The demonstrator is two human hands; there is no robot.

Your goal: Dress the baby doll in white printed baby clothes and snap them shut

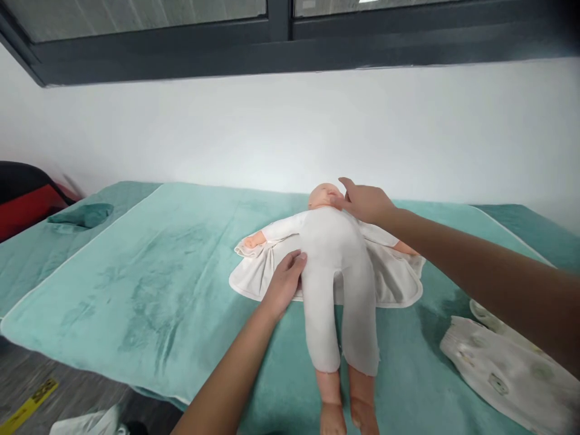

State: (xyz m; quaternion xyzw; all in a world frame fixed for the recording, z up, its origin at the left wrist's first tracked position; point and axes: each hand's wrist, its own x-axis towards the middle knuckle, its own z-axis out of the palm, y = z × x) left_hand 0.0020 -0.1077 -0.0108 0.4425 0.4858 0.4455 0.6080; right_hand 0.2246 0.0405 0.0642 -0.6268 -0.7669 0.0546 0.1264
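Note:
A baby doll point(333, 248) with a white cloth body lies on its back, its head towards the wall and its bare feet towards me. Under its trunk, a white garment point(394, 281) is spread out on both sides, with the doll's arms stretched over it. My left hand point(286, 278) is at the doll's side by the hip, thumb against the cloth body and the other fingers partly hidden. At the doll's chin and neck is my right hand point(366, 202), its thumb raised apart from the fingers, whose tips touch the doll.
The green padded cover point(136, 272) lies over the bed, its edge at the lower left. Folded patterned baby clothes point(502, 362) lie at the right, partly behind my forearm. A red and black object point(27, 205) stands far left. White wall and dark window frame rise behind.

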